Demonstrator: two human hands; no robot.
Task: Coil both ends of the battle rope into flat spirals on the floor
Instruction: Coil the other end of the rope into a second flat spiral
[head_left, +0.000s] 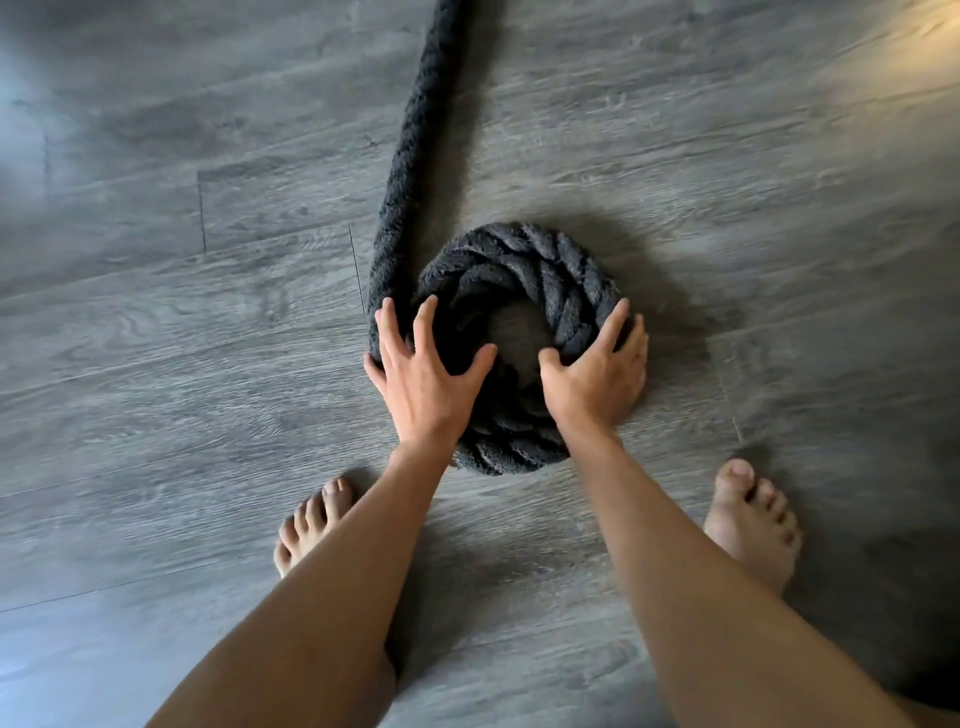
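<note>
Head view, nearest first: stands barefoot, left foot (311, 525) and right foot (753, 525) apart on grey wood-grain plank floor (727, 182). Presses left hand (428, 374), fingers splayed and straight, onto left side of ring-shaped coil (519, 265) of thick dark-grey braided battle rope (415, 130). Lays right hand (597, 374), fingers extended, thumb inward, over right side. Trails uncoiled length from coil's left edge to frame top.

The battle rope (519, 270) looks fuzzy, matt braided fibre — the floor (208, 364) grey, wood-grained planks.
</note>
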